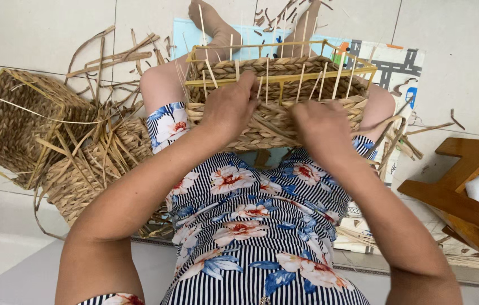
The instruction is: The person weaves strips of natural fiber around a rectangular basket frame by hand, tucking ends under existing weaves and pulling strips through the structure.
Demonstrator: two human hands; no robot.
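Two hands, left hand (229, 107) and right hand (321, 127), grip the near wall of a half-woven basket (276, 101), likely light, springy, best held by its stiff frame.

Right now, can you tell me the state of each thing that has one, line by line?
Basket on the lap: half woven, upright stakes still bare above the weave.
Left hand: gripping the basket's woven wall.
Right hand: pressing on the woven strands.
Basket on the floor: woven, lying tilted.
Wooden stool: tipped at an angle.
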